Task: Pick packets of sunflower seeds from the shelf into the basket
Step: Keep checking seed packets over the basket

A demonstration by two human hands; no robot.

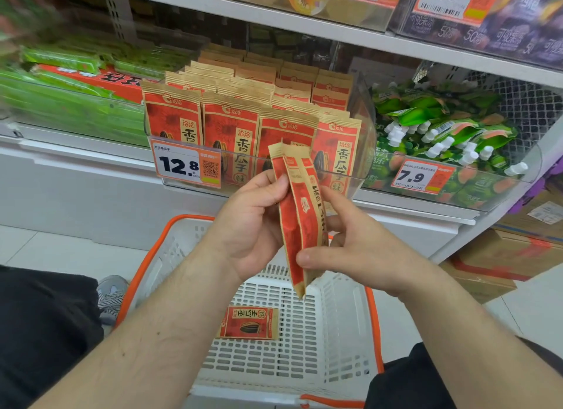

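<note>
Red and tan sunflower seed packets [231, 128] stand in rows in a clear bin on the shelf. Below it sits a white basket [341, 323] with orange rim, and one seed packet [248, 322] lies flat on its floor. Above the basket both my hands hold upright packets [300, 222], at least two pressed together edge-on. My left hand [253, 222] grips them from the left near the top. My right hand [353, 241] grips them from the right, thumb on the lower part.
An orange price tag [186, 164] reading 12.8 hangs on the bin front. Green pouches with white caps [447, 134] fill the bin to the right. Green packs [64, 82] lie to the left. Cardboard boxes [502, 256] stand on the floor at right. A shelf [274, 15] runs overhead.
</note>
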